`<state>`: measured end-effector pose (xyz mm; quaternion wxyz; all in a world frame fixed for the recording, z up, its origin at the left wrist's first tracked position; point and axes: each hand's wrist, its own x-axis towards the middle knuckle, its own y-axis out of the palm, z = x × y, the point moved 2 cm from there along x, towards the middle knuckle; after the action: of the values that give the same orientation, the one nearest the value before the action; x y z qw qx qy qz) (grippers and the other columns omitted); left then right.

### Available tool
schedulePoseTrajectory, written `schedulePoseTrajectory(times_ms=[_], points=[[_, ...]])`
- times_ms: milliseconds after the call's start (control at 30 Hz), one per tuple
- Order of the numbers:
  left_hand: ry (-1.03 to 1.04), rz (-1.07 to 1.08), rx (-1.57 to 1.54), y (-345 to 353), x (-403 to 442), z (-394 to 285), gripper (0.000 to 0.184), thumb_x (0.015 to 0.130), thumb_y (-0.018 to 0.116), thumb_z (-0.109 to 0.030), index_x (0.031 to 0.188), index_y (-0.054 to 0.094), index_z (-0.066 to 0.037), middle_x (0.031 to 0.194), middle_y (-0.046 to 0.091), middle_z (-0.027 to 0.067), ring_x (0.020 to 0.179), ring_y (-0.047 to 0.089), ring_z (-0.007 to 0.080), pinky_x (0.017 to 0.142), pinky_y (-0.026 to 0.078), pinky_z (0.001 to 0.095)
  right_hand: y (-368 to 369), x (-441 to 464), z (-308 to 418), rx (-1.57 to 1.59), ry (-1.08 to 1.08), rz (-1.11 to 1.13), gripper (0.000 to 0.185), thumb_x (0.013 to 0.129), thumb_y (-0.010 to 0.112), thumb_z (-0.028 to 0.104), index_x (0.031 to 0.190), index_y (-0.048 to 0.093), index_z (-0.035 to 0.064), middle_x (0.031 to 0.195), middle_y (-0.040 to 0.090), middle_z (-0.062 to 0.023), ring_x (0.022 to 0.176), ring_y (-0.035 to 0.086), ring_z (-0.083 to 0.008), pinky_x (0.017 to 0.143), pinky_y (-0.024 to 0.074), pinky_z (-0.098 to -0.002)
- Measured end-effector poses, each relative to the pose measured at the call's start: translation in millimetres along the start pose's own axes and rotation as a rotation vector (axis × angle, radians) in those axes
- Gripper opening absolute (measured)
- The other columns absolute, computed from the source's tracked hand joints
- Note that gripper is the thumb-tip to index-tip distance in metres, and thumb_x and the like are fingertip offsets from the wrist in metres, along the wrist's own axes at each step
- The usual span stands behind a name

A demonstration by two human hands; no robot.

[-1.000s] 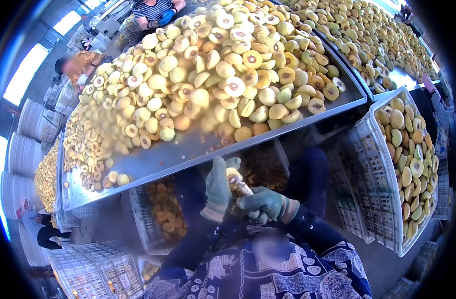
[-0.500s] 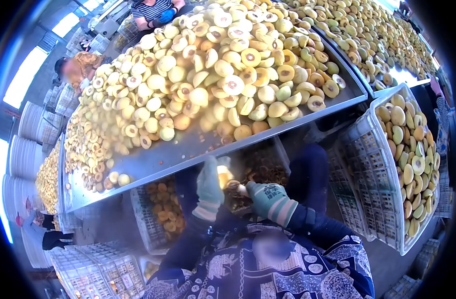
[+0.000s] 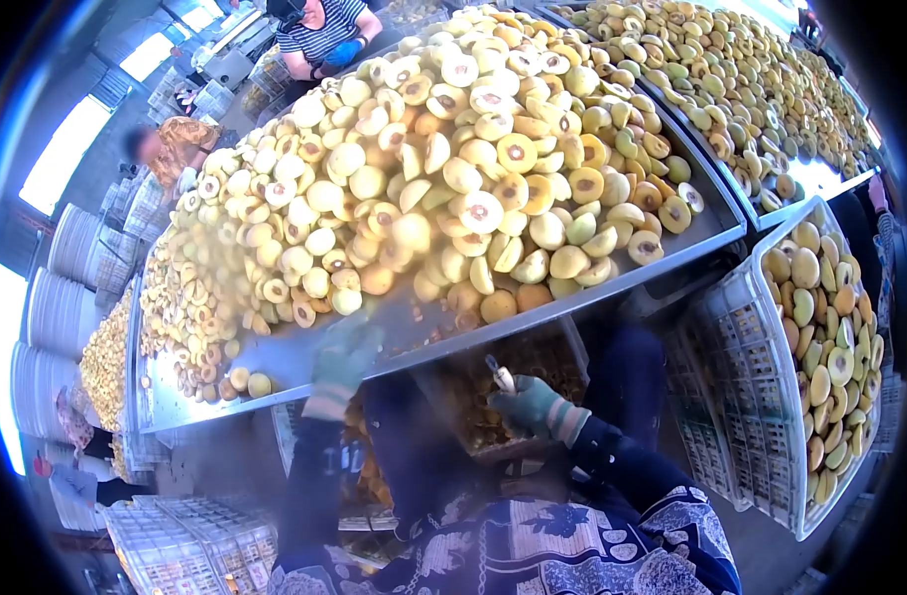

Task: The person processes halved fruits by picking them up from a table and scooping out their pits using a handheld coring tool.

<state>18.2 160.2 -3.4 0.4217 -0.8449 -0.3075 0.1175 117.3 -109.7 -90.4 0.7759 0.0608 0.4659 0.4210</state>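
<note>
Over the near edge of the metal table [image 3: 414, 365] is my left hand [image 3: 346, 352], in a green-white glove and smeared by motion, so its fingers do not show clearly. It is close to the heap of halved yellow peaches [image 3: 319, 241]. Lower down, in front of my body, my gloved right hand [image 3: 535, 408] is closed around a small pitting tool [image 3: 502, 377] with a white handle and a metal tip pointing up. Below that hand, a crate [image 3: 572, 342] holds brownish pits and scraps. Between my left arm and leg, peach halves [image 3: 372, 486] are partly hidden.
A tilted white crate [image 3: 805, 476] full of peach halves stands at my right. A second heaped table [image 3: 731, 89] lies beyond. Two people work at the far side, one in a striped shirt [image 3: 319, 40]. Stacked baskets [image 3: 71, 317] and crates [image 3: 190, 545] are at left.
My left hand has left the fruit it held beside the tool and moved up and left to the table edge. My right hand keeps the tool, slightly lower. The view has shifted slightly.
</note>
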Motion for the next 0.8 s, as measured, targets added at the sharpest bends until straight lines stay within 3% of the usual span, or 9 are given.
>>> schedulePoseTrajectory(times_ms=[33, 233, 333, 367, 500, 633, 733, 767, 800], points=[[-0.039, 0.068, -0.147, 17, 15, -13, 0.046, 0.082, 0.070, -0.025, 0.121, 0.060, -0.002, 0.119, 0.060, 0.0174, 0.105, 0.060, 0.0286, 0.095, 0.045, 0.0351, -1, 6, -6, 0.098, 0.035, 0.042, 0.016, 0.088, 0.064, 0.024, 0.088, 0.055, 0.0100, 0.060, 0.056, -0.0025, 0.043, 0.052, -0.0128, 0.037, 0.0406, -0.0253], [0.034, 0.282, 0.411, 103, 88, -24, 0.075, 0.069, 0.072, -0.039, 0.132, 0.047, -0.007, 0.129, 0.051, 0.0239, 0.115, 0.053, 0.0392, 0.094, 0.046, 0.0424, -7, 9, -26, -0.344, -0.256, 0.048, 0.014, 0.089, 0.063, 0.022, 0.090, 0.054, 0.0117, 0.064, 0.055, 0.0004, 0.048, 0.052, -0.0095, 0.042, 0.0429, -0.0239], [0.015, 0.326, 0.369, 96, 92, -24, 0.071, 0.068, 0.072, -0.038, 0.129, 0.050, -0.009, 0.126, 0.052, 0.0235, 0.113, 0.054, 0.0395, 0.095, 0.044, 0.0446, -4, 6, -31, -0.427, -0.385, 0.055, 0.014, 0.089, 0.062, 0.022, 0.093, 0.055, 0.0112, 0.070, 0.056, 0.0003, 0.057, 0.053, -0.0097, 0.050, 0.0438, -0.0247], [0.051, 0.325, 0.391, 93, 89, -18, 0.057, 0.074, 0.071, -0.032, 0.121, 0.054, -0.005, 0.114, 0.059, 0.0184, 0.100, 0.061, 0.0327, 0.084, 0.051, 0.0394, -1, 4, -30, -0.440, -0.387, 0.050, 0.014, 0.089, 0.062, 0.023, 0.094, 0.057, 0.0109, 0.075, 0.058, -0.0005, 0.063, 0.055, -0.0107, 0.056, 0.0448, -0.0256], [-0.359, 0.398, -0.906, 65, 51, 0, 0.037, 0.091, 0.056, -0.017, 0.123, 0.052, 0.001, 0.102, 0.063, 0.0097, 0.075, 0.064, 0.0167, 0.063, 0.054, 0.0253, 19, -4, -9, -0.475, -0.237, -0.015, 0.022, 0.088, 0.061, 0.025, 0.101, 0.064, 0.0078, 0.091, 0.067, -0.0041, 0.084, 0.062, -0.0143, 0.077, 0.0489, -0.0293], [-0.263, 0.546, -1.510, 54, 0, -20, 0.059, 0.094, 0.050, -0.028, 0.142, 0.030, -0.001, 0.128, 0.052, 0.0268, 0.099, 0.063, 0.0350, 0.077, 0.056, 0.0404, 55, -27, 27, -0.362, -0.434, -0.034, 0.016, 0.088, 0.064, 0.022, 0.094, 0.060, 0.0075, 0.072, 0.058, 0.0011, 0.063, 0.055, -0.0082, 0.057, 0.0445, -0.0244], [-0.237, 0.447, -1.569, 62, -26, -53, 0.047, 0.098, 0.042, -0.026, 0.135, 0.041, 0.003, 0.128, 0.054, 0.0174, 0.112, 0.058, 0.0318, 0.096, 0.047, 0.0406, 60, -29, 25, -0.437, -0.572, -0.090, 0.017, 0.088, 0.065, 0.021, 0.095, 0.058, 0.0069, 0.065, 0.056, 0.0023, 0.056, 0.054, -0.0050, 0.051, 0.0448, -0.0232], [-0.149, 0.349, -1.257, 65, -29, -57, 0.061, 0.095, 0.046, -0.041, 0.136, 0.039, 0.003, 0.123, 0.054, 0.0277, 0.102, 0.062, 0.0332, 0.085, 0.054, 0.0413, 62, -36, 29, -0.476, -0.569, -0.115, 0.018, 0.088, 0.065, 0.021, 0.096, 0.058, 0.0063, 0.066, 0.058, 0.0013, 0.058, 0.055, -0.0056, 0.053, 0.0462, -0.0242], [-0.115, 0.302, -1.259, 70, -40, -68, 0.058, 0.097, 0.042, -0.042, 0.134, 0.042, 0.002, 0.119, 0.057, 0.0252, 0.098, 0.063, 0.0305, 0.083, 0.054, 0.0393, 62, -41, 30, -0.513, -0.564, -0.142, 0.019, 0.088, 0.065, 0.021, 0.097, 0.058, 0.0056, 0.068, 0.059, 0.0002, 0.060, 0.056, -0.0063, 0.055, 0.0476, -0.0252]])
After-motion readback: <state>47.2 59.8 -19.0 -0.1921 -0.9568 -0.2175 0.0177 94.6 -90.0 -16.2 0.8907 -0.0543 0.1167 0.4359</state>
